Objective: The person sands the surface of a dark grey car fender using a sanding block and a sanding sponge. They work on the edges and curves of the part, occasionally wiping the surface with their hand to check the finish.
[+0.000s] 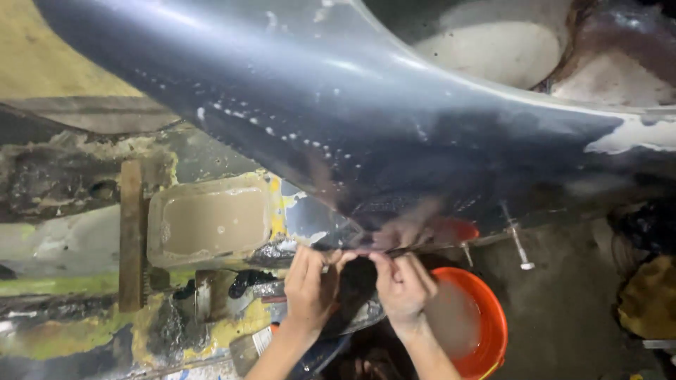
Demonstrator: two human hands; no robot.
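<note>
Both hands reach up to the lower edge of a large, glossy dark-blue car body panel that fills the upper part of the view and curves away to the right. The left hand has its fingers bunched together and pressed against the panel's bottom lip, close to where a bare, shiny patch of metal shows. The right hand sits just beside it, fingers likewise curled and pinched at the same edge; whether either hand clamps something small between the fingertips cannot be told, since the contact spot is dark and blurred. The panel edge thus lies directly above and against the fingertips of both hands, with the wrists hanging below it. Under the right hand stands an orange bucket holding murky water. To the left, a rectangular tray of cloudy brownish liquid rests on a paint-stained surface, next to a rusty upright bar. A bolt hangs from the panel's underside at right.
</note>
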